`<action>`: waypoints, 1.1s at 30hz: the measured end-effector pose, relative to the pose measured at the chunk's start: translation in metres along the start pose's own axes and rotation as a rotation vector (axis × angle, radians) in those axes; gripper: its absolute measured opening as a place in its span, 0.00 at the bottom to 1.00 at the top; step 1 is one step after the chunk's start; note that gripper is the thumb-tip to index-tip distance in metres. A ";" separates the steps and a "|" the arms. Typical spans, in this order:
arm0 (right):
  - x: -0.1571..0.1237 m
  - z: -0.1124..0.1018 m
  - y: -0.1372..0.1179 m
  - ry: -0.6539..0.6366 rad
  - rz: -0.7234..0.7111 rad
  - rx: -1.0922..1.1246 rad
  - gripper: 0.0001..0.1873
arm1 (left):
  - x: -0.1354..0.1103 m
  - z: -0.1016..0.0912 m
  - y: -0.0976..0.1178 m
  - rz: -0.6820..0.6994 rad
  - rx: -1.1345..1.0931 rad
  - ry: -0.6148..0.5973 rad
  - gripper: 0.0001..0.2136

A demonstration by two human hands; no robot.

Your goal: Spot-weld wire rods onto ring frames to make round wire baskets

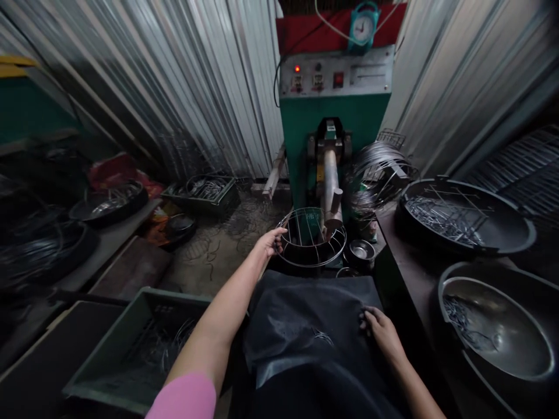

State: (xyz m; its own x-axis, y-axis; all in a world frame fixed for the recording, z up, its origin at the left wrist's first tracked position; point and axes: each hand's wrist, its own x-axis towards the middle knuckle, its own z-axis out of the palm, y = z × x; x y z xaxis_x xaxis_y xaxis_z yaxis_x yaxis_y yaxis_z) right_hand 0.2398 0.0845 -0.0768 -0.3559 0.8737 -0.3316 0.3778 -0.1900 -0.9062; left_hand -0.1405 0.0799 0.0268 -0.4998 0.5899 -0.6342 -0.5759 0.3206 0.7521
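My left hand (274, 240) grips the left rim of a round wire basket (305, 263), made of two metal rings joined by thin wires. The basket hangs tilted in front of the machine's metal arm (331, 180), partly overlapping its lower end. My right hand (376, 326) is at the right edge of the black apron (297, 308) on my lap. Its fingers are curled together, and what they hold, if anything, is too small to make out. A few short bent wire pieces (322, 336) lie on the apron between my hands.
The green machine (301, 134) stands ahead with a lit red lamp. At right are a coil of wire (379, 166), a black pan (498, 224) of wire pieces and a metal bowl (515, 326). A green crate (109, 355) stands at left.
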 end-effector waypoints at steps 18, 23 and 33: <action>0.036 0.077 -0.160 -0.064 -0.414 0.143 0.16 | -0.023 0.003 -0.009 0.288 -0.177 0.011 0.18; 0.039 0.076 -0.152 -0.066 -0.352 0.150 0.14 | -0.024 0.002 -0.011 0.326 -0.175 -0.020 0.19; 0.026 0.041 -0.162 0.141 -0.371 0.583 0.18 | -0.020 0.006 -0.012 0.245 -0.184 0.001 0.18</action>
State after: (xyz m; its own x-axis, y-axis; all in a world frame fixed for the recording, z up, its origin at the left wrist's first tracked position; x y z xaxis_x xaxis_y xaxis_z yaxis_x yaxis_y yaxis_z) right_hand 0.1339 0.1197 0.0500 -0.2430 0.9696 0.0280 -0.2811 -0.0427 -0.9587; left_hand -0.1193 0.0691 0.0314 -0.6390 0.6324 -0.4380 -0.5452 0.0294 0.8378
